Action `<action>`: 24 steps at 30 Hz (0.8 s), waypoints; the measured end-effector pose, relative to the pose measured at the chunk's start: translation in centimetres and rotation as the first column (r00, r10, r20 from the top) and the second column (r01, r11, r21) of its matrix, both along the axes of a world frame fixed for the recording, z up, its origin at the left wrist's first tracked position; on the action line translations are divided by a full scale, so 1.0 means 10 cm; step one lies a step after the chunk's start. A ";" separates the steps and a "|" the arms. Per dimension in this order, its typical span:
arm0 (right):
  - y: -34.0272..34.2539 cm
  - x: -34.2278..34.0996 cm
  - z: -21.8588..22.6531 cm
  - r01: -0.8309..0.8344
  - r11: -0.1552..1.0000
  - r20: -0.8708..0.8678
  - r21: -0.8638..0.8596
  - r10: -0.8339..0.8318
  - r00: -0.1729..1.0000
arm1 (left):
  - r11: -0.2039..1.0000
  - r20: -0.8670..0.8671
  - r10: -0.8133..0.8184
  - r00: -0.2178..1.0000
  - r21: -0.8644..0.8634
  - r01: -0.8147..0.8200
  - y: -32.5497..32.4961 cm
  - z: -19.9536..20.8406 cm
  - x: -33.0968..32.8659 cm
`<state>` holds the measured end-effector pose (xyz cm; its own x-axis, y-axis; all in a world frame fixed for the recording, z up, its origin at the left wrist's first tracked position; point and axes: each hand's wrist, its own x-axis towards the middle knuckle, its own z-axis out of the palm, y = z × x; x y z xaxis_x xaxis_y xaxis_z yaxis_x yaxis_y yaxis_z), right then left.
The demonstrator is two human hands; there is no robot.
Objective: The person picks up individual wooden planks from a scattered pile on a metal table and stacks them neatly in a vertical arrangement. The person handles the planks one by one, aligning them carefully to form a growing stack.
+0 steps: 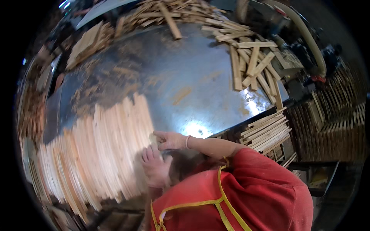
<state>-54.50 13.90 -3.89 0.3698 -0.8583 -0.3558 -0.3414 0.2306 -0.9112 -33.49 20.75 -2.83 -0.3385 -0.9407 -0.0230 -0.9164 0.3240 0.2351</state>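
Note:
A long row of pale wooden slats (pixel 104 150) lies side by side on a shiny metal table (pixel 185 73), blurred by motion. My left hand (pixel 154 167) rests flat against the near end of the row, fingers spread and pointing up. Just above it my right hand (pixel 169 140), with a thin band at the wrist, stretches its index finger to touch the last slat. Neither hand wraps around a slat. My red sleeve and yellow-edged apron (pixel 231 192) fill the lower right.
Loose slats (pixel 252 61) lie jumbled at the table's far right, and more are heaped along the back edge (pixel 169 15). Stacked slats (pixel 268 131) sit below the table's right edge. A beige dust hose (pixel 308 38) curves over a machine at upper right. Sawdust streaks the tabletop.

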 end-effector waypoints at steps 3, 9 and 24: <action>-0.23 -0.91 0.02 0.143 0.980 -0.184 -0.138 -0.168 0.968 | 0.994 0.039 -0.074 0.996 0.084 0.071 -0.07 -0.12 -0.34; -0.65 -4.03 0.13 0.474 0.562 -0.666 -0.677 -0.742 -0.071 | 0.988 0.110 -0.120 0.987 0.111 0.108 -0.31 -0.18 -0.72; 0.10 -5.44 -0.63 0.780 0.288 -0.530 -0.555 -0.846 -0.065 | 0.794 -0.030 -0.497 0.867 0.388 0.469 -0.82 0.11 -2.74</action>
